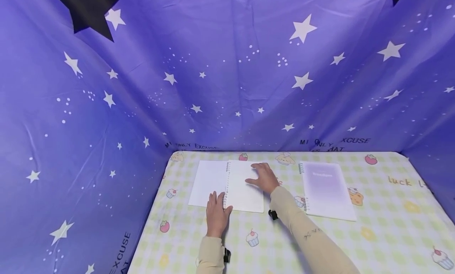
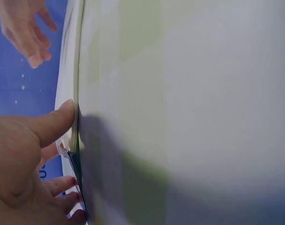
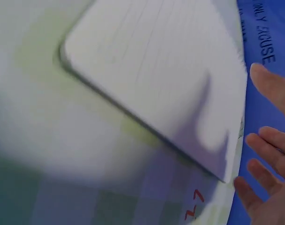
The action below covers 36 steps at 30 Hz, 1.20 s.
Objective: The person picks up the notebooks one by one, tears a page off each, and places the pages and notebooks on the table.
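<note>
An open spiral notebook (image 1: 245,193) with blank-looking pages lies on the table at the centre left. In the right wrist view its page (image 3: 147,61) shows faint ruled lines. My left hand (image 1: 216,214) rests at the notebook's lower edge by the coil, fingers spread out straight. In the left wrist view the left thumb (image 2: 55,124) touches the edge of the page stack. My right hand (image 1: 264,178) hovers over the upper right of the right-hand page, fingers apart and gently bent, holding nothing. Its shadow falls on the page.
A second spiral notebook (image 1: 328,191), closed with a pale purple cover, lies to the right. A green checked cloth (image 1: 277,246) with cartoon prints covers the table. Purple starry curtains (image 1: 227,68) hang behind and at both sides.
</note>
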{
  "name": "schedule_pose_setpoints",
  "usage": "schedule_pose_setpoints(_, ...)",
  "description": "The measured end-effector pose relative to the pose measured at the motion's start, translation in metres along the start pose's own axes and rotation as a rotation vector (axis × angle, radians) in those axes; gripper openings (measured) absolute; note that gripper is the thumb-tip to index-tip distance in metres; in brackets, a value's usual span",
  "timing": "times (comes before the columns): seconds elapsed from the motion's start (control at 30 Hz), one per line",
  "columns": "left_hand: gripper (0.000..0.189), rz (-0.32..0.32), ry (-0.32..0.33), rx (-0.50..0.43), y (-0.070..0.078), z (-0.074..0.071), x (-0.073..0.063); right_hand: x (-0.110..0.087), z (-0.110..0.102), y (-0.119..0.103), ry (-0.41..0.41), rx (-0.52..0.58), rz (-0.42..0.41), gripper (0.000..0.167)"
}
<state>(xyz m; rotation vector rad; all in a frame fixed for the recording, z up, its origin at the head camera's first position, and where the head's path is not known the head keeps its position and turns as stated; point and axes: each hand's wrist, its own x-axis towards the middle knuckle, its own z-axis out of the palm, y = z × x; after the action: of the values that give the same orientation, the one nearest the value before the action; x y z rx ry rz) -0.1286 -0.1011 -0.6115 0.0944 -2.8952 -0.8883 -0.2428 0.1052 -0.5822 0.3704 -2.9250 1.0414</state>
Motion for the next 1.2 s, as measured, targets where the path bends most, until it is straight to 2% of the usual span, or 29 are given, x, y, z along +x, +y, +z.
schedule_pose_setpoints(0.13, 0.055, -0.015, 0.008, -0.021, -0.002, 0.001, 0.001, 0.008, 0.000, 0.003, -0.017, -0.026, -0.025, 0.072)
schedule_pose_setpoints(0.4, 0.055, -0.041, 0.010, -0.017, 0.000, 0.004, 0.001, 0.021, 0.003, 0.015, -0.058, -0.041, -0.055, 0.061)
schedule_pose_setpoints(0.57, 0.054, -0.052, 0.006, -0.023, -0.001, 0.005, 0.000, 0.024, 0.006, 0.024, -0.078, -0.140, -0.072, 0.067)
schedule_pose_setpoints(0.8, 0.055, -0.051, 0.004, -0.025, -0.001, 0.003, 0.000, 0.026, 0.006, 0.029, -0.124, -0.171, -0.052, 0.077)
schedule_pose_setpoints(0.9, 0.055, -0.050, 0.000, -0.021, -0.001, 0.004, 0.000, 0.027, 0.005, 0.028, -0.119, -0.204, -0.069, 0.073)
schedule_pose_setpoints(1.03, 0.056, -0.047, 0.001, -0.016, -0.001, 0.004, -0.001, 0.031, 0.003, 0.023, -0.070, -0.275, -0.083, 0.065)
schedule_pose_setpoints(1.2, 0.056, -0.045, 0.010, -0.022, -0.001, 0.004, -0.003, 0.035, -0.001, 0.015, 0.027, -0.304, -0.066, 0.039)
